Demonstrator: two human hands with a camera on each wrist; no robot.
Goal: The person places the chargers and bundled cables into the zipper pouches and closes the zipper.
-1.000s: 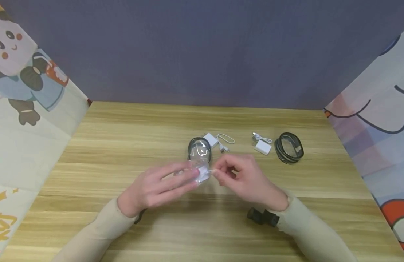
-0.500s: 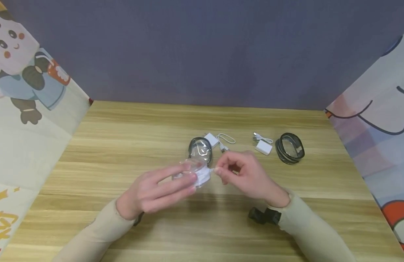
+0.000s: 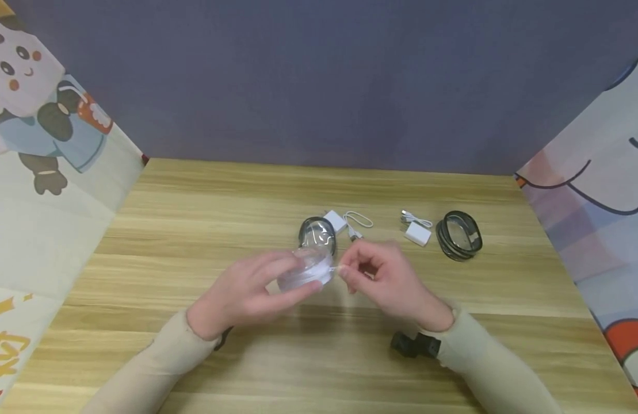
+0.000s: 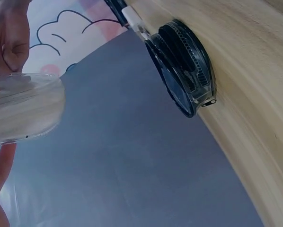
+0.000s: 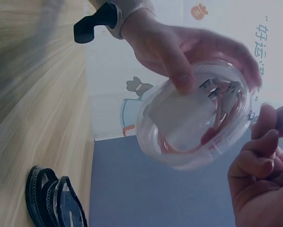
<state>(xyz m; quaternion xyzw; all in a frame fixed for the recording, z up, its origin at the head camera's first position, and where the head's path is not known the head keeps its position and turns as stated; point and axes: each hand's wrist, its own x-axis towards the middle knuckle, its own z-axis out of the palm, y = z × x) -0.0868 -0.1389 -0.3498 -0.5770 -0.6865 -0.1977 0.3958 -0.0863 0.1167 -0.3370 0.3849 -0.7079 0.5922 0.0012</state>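
Note:
My left hand (image 3: pixel 241 290) holds a clear round zip case (image 3: pixel 305 279), thumb on one side and fingers on the other. In the right wrist view a white charger (image 5: pixel 181 116) and a looped cable (image 5: pixel 223 111) show through its clear wall. At the case's right edge my right hand (image 3: pixel 386 282) pinches a tiny zipper pull (image 5: pixel 252 115) between thumb and forefinger. Just behind the held case lies a black-trimmed clear zip case (image 3: pixel 317 233). The left wrist view catches only part of the held case (image 4: pixel 30 113).
Behind the hands on the wooden table (image 3: pixel 194 218) lie a white charger (image 3: pixel 335 221) and white cable (image 3: pixel 360 217). Farther right are a second charger (image 3: pixel 418 234), a bundled cable (image 3: pixel 416 218) and another black-trimmed case (image 3: pixel 458 236). A dark panel (image 3: pixel 319 86) stands at the back.
The clear case has turned in my left hand, and that hand's fingers have shifted along it, so more of it shows. My right hand keeps its pinch in nearly the same place.

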